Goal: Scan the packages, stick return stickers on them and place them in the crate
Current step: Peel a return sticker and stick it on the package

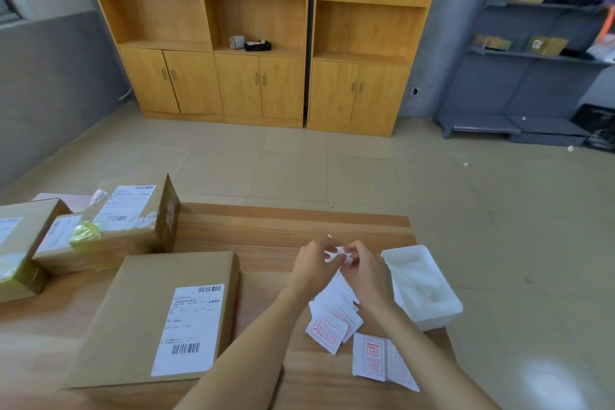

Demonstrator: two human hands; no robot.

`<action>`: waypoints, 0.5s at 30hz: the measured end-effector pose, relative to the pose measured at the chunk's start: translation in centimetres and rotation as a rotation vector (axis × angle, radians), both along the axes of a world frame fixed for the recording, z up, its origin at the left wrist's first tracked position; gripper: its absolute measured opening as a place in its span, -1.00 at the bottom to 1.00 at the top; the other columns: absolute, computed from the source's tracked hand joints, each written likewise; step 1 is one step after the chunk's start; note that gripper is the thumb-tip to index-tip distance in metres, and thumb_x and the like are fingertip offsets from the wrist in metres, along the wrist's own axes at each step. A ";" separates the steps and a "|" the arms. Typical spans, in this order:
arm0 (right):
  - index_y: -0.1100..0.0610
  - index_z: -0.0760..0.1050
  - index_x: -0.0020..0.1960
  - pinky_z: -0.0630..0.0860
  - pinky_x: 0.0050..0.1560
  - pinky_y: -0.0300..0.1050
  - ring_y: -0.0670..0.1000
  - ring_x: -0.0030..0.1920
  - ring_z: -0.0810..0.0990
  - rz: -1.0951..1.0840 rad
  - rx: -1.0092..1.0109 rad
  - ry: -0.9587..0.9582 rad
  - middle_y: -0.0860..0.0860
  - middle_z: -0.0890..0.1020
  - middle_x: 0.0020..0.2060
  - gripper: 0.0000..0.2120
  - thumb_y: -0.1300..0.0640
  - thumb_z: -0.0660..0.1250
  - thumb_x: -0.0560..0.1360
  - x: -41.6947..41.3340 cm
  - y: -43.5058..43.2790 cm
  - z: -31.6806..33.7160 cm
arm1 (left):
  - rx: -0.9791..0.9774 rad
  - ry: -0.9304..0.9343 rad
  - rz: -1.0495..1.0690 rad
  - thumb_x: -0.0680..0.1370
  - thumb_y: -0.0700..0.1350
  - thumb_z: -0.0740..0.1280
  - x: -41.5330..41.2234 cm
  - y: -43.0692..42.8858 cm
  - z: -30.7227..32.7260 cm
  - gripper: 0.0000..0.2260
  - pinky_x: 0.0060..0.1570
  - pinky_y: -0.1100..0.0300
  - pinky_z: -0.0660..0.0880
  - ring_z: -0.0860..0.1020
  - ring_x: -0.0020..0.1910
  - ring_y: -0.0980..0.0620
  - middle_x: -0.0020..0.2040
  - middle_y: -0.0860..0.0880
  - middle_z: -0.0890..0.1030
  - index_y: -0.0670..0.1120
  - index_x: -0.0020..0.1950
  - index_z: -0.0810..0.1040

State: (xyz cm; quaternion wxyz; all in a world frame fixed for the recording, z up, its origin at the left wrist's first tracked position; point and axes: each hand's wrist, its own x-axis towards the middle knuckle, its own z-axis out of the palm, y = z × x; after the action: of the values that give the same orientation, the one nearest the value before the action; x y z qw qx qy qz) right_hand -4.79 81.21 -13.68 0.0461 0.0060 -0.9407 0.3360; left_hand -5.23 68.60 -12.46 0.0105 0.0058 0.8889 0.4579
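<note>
Pinching a small white sticker (pixel 337 255) between left hand (pixel 312 263) and right hand (pixel 366 271), brought together just above the tabletop (pixel 266 230), fingertips curled on its edges. Probably peeling it from its backing, raised clear of the loose sticker sheets (pixel 327 331) lying under the wrists. Flat package (pixel 159 316) set label-up at near left, within easy reach for sticking. Stacked packages (pixel 129 223) farther left, out of the working space. Just right of the hands, a white tray (pixel 429 293), perhaps for scraps. No telling where the crate is. Nothing between hands and flat package; only the loose sheets to avoid brushing aside.
</note>
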 end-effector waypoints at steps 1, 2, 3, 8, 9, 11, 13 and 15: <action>0.03 0.48 -0.05 0.34 -0.35 -0.26 -0.07 -0.24 0.53 0.001 -0.007 0.021 -0.14 0.58 -0.27 -0.90 0.18 0.31 0.46 0.0 -0.5 0.3 | 0.048 -0.005 0.028 0.52 0.04 0.35 0.0 -0.1 0.2 -0.71 -0.17 0.43 0.43 0.60 -0.05 0.13 0.02 0.04 0.65 -0.06 0.17 0.59; 0.03 0.49 -0.08 0.34 -0.34 -0.26 -0.06 -0.25 0.52 -0.001 -0.010 0.040 -0.13 0.58 -0.27 -0.91 0.19 0.31 0.45 0.0 -0.9 0.5 | 0.092 -0.011 0.054 0.52 0.06 0.36 0.1 -0.2 0.4 -0.70 -0.24 0.49 0.41 0.59 -0.11 0.16 -0.03 0.05 0.64 -0.06 0.17 0.58; 0.03 0.49 -0.11 0.34 -0.34 -0.25 -0.07 -0.25 0.52 -0.002 -0.007 0.058 -0.13 0.57 -0.27 -0.92 0.19 0.32 0.44 0.0 -1.2 0.7 | 0.118 -0.014 0.070 0.52 0.07 0.36 0.3 -0.4 0.6 -0.69 -0.25 0.49 0.41 0.57 -0.14 0.16 -0.06 0.06 0.62 -0.06 0.18 0.56; 0.03 0.59 -0.07 0.37 -0.09 -0.19 -0.08 -0.09 0.40 0.012 0.060 0.098 -0.10 0.52 -0.11 -0.93 0.15 0.35 0.47 0.2 -1.8 0.9 | 0.027 -0.020 0.047 0.53 -0.12 0.32 0.7 -1.7 0.2 -0.75 -0.13 0.27 0.47 0.61 -0.05 0.05 0.04 -0.03 0.64 -0.05 0.21 0.54; 0.03 0.60 -0.07 0.34 -0.08 -0.20 -0.09 -0.07 0.35 0.007 0.069 0.105 -0.11 0.49 -0.11 -0.93 0.13 0.36 0.47 0.3 -1.8 0.9 | -0.002 -0.027 0.040 0.52 -0.13 0.33 0.7 -2.0 0.0 -0.77 -0.19 0.31 0.44 0.61 -0.06 0.06 0.04 -0.02 0.64 -0.05 0.17 0.57; 0.02 0.62 -0.07 0.33 -0.12 -0.21 -0.08 -0.05 0.37 0.017 0.069 0.111 -0.12 0.44 -0.13 -0.93 0.12 0.36 0.47 0.5 -1.9 1.0 | -0.052 -0.021 0.029 0.51 -0.09 0.36 0.9 -2.4 -0.3 -0.82 -0.23 0.32 0.40 0.60 -0.10 0.08 0.01 0.00 0.64 -0.04 0.09 0.62; 0.03 0.62 -0.06 0.37 -0.20 -0.20 -0.05 -0.05 0.45 0.052 0.051 0.098 -0.12 0.44 -0.13 -0.89 0.16 0.33 0.49 0.7 -2.1 1.1 | -0.070 -0.002 0.032 0.51 -0.04 0.37 1.0 -2.6 -0.4 -0.83 -0.21 0.28 0.40 0.58 -0.11 0.09 -0.01 0.01 0.64 -0.02 0.06 0.64; 0.05 0.63 -0.04 0.43 -0.21 -0.18 -0.04 -0.12 0.51 0.083 0.020 0.099 -0.12 0.46 -0.14 -0.87 0.20 0.31 0.51 0.9 -2.3 1.2 | -0.075 0.011 0.035 0.50 -0.03 0.38 1.1 -2.8 -0.4 -0.84 -0.21 0.27 0.37 0.56 -0.11 0.10 -0.01 0.02 0.64 -0.01 0.05 0.65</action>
State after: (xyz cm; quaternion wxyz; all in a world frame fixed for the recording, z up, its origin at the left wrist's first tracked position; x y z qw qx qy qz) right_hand -3.89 78.88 -12.48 0.0784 0.0619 -0.9395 0.3277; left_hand -4.10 65.81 -12.89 -0.0022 -0.0075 0.9054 0.4245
